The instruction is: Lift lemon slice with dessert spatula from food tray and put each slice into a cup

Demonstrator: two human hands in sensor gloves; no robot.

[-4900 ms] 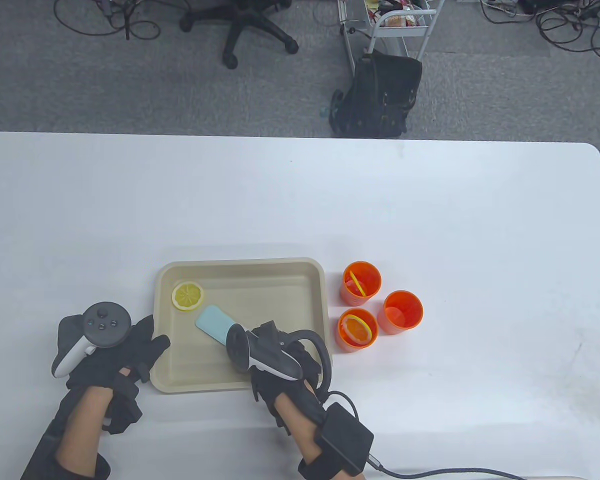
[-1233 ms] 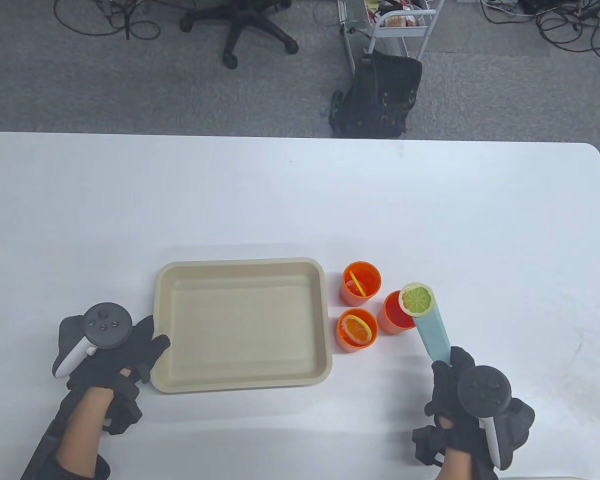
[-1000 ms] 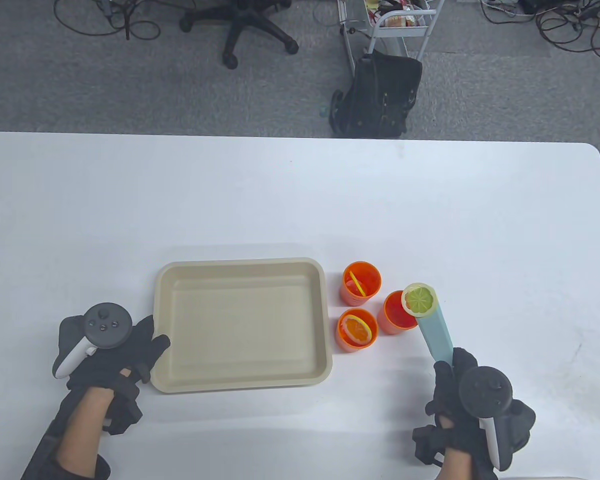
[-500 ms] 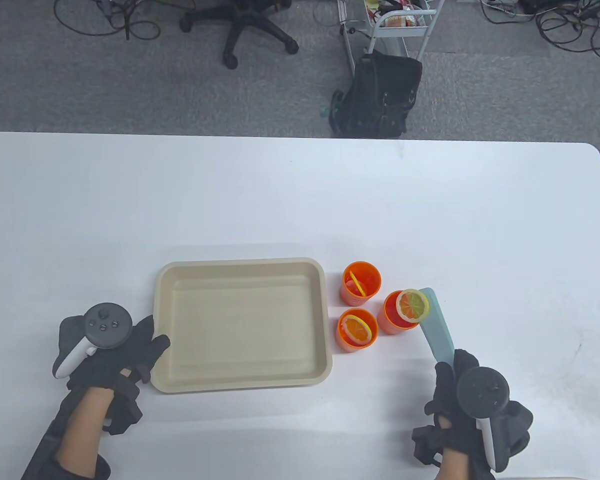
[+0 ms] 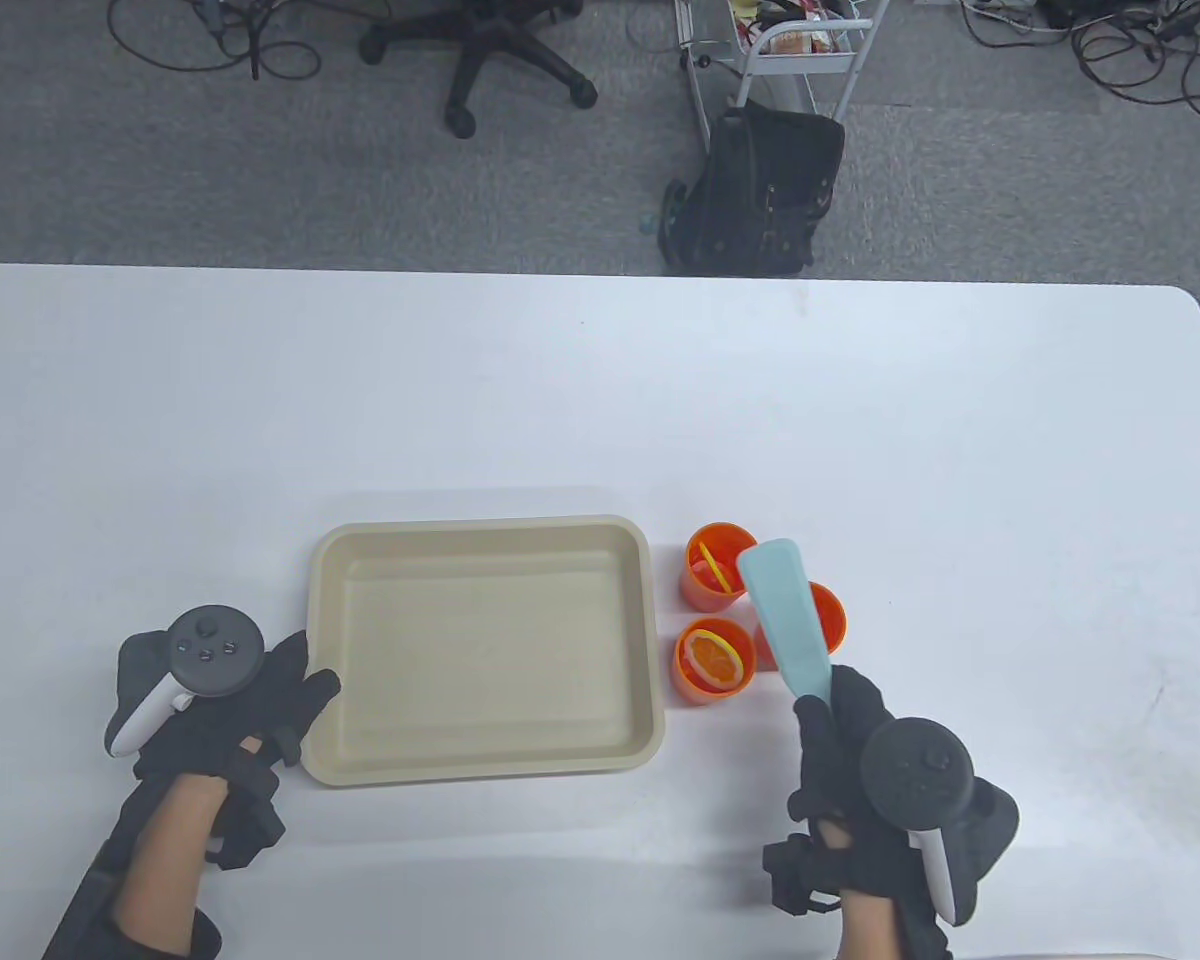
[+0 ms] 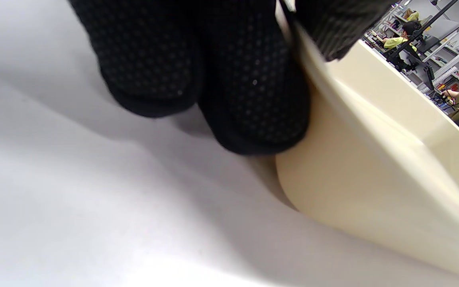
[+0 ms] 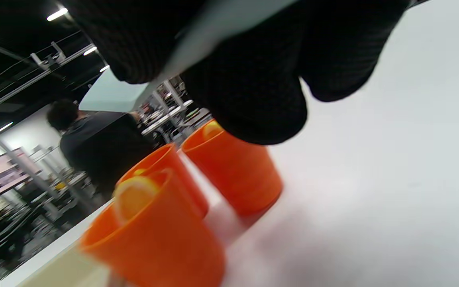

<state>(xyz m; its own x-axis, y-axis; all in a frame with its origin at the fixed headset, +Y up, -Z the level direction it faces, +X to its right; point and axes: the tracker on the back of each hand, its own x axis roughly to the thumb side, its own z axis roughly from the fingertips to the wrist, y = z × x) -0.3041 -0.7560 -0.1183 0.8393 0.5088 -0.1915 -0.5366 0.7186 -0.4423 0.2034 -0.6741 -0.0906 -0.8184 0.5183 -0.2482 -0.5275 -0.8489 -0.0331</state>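
While gripped by the right hand point(image 5: 865, 760): one spatula point(image 5: 785, 615), three cups point(image 5: 715, 660), one tray point(image 5: 480, 770); left hand point(image 5: 210, 715) on its corner.

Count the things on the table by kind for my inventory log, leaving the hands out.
Orange cups: 3
Beige food tray: 1
Light blue dessert spatula: 1
Citrus slices visible in cups: 2; the spatula hides most of the third cup's inside.
Total: 7
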